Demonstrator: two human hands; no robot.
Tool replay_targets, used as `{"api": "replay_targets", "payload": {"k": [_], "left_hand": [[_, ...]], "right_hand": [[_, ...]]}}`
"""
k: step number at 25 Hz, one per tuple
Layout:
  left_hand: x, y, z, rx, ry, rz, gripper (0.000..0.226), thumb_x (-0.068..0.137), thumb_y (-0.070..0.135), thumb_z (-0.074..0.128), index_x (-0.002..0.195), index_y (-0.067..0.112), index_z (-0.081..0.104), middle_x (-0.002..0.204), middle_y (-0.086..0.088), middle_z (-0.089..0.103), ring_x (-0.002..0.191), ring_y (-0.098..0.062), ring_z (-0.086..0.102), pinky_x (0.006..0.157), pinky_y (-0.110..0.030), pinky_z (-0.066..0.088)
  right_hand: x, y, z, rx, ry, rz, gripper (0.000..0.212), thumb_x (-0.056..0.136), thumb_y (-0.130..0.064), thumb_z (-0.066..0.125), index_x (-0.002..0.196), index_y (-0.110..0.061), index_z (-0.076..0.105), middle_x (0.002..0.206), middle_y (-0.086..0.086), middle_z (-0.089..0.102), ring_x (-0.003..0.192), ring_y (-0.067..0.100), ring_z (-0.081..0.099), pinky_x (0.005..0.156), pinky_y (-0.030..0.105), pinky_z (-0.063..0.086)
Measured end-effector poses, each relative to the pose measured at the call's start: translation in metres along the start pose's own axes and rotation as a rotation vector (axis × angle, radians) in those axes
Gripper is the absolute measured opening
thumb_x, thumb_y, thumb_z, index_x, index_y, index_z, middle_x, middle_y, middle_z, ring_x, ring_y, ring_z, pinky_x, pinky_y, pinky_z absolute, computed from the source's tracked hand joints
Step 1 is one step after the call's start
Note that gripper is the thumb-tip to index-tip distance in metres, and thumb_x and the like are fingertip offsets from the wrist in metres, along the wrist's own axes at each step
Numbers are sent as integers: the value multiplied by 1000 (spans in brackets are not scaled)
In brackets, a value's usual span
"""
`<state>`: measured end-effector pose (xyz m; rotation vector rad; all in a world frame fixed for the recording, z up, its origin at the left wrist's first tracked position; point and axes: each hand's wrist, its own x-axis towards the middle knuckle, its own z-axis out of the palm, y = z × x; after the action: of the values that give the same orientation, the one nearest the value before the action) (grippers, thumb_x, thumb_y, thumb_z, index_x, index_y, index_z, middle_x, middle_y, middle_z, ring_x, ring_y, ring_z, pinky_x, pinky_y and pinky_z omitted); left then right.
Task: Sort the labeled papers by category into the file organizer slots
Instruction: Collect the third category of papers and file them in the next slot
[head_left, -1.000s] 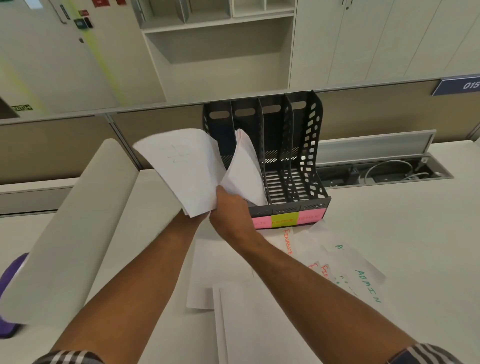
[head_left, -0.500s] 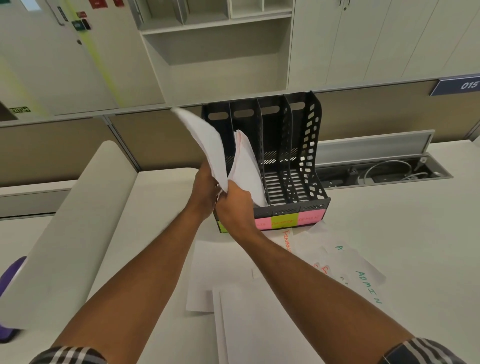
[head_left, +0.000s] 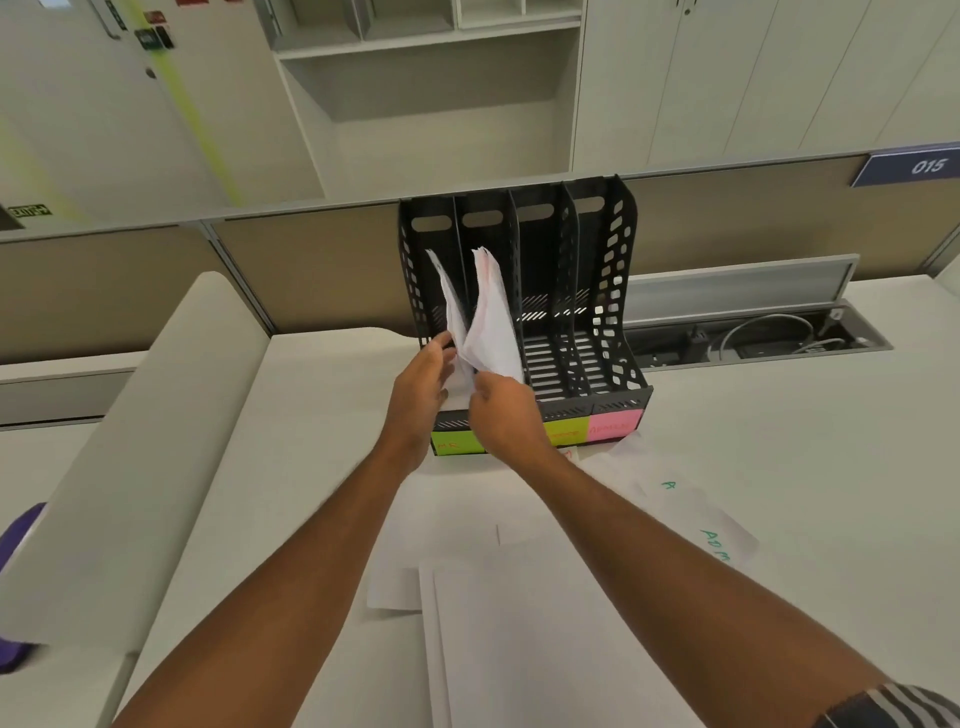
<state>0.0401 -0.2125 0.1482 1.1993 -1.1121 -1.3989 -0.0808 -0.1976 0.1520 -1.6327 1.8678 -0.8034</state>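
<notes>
A black file organizer (head_left: 613, 291) with several upright slots stands at the back of the desk. Coloured sticky labels run along its front, a green one (head_left: 453, 442) at the left and a pink one (head_left: 615, 426) at the right. My left hand (head_left: 421, 384) holds a white sheet (head_left: 449, 301) standing upright in the leftmost slot. My right hand (head_left: 504, 415) pinches the lower edge of a bundle of papers (head_left: 493, 322) in the second slot. More labeled papers (head_left: 691, 509) with green writing lie on the desk in front of the organizer.
A stack of blank white sheets (head_left: 519, 623) lies near the desk's front between my forearms. An open cable tray (head_left: 753, 332) is set into the desk right of the organizer. A large white curved panel (head_left: 130, 467) leans at the left, with a purple object (head_left: 15, 540) beside it.
My left hand brought the sheet from left of the organizer, turned it upright and lowered it into the leftmost slot. My right hand stayed on the bundle in the second slot.
</notes>
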Motion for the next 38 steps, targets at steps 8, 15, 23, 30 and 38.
{"api": "replay_targets", "payload": {"k": [8, 15, 23, 30, 38], "left_hand": [[-107, -92, -3, 592, 167, 81, 22, 95, 14, 59, 114, 19, 69, 105, 2, 75, 100, -17, 69, 92, -36, 54], [-196, -153, -16, 948, 186, -62, 36, 85, 2, 67, 120, 8, 63, 125, -13, 60, 121, -32, 53, 107, -42, 41], [-213, -150, -8, 546, 396, -386, 55, 90, 7, 64, 140, 20, 44, 134, -10, 60, 114, -30, 62, 96, -44, 52], [-218, -152, -35, 190, 434, -511, 28, 73, -5, 65, 84, 20, 70, 93, -15, 73, 80, -31, 66, 68, -35, 52], [-189, -119, -4, 1157, -162, 418, 52, 79, 15, 69, 128, 29, 59, 126, 15, 57, 127, -12, 49, 115, -45, 22]], "right_hand": [[-126, 146, -50, 67, 34, 293, 23, 95, -15, 51, 101, -12, 72, 100, 8, 74, 95, 29, 68, 88, 38, 54], [-201, 222, -59, -110, 61, 555, 34, 94, -12, 51, 125, -17, 64, 136, 8, 61, 126, 32, 53, 94, 33, 47], [-196, 214, -52, 26, 28, 504, 31, 91, -16, 61, 121, -17, 66, 111, 2, 70, 108, 23, 62, 90, 31, 47], [-204, 216, -56, 153, -6, 396, 13, 88, -11, 68, 83, -24, 66, 115, 2, 70, 113, 26, 58, 69, 16, 38], [-226, 211, -49, 421, 76, 286, 35, 87, 0, 67, 76, -34, 69, 105, -7, 72, 112, 11, 57, 75, -5, 38]]}}
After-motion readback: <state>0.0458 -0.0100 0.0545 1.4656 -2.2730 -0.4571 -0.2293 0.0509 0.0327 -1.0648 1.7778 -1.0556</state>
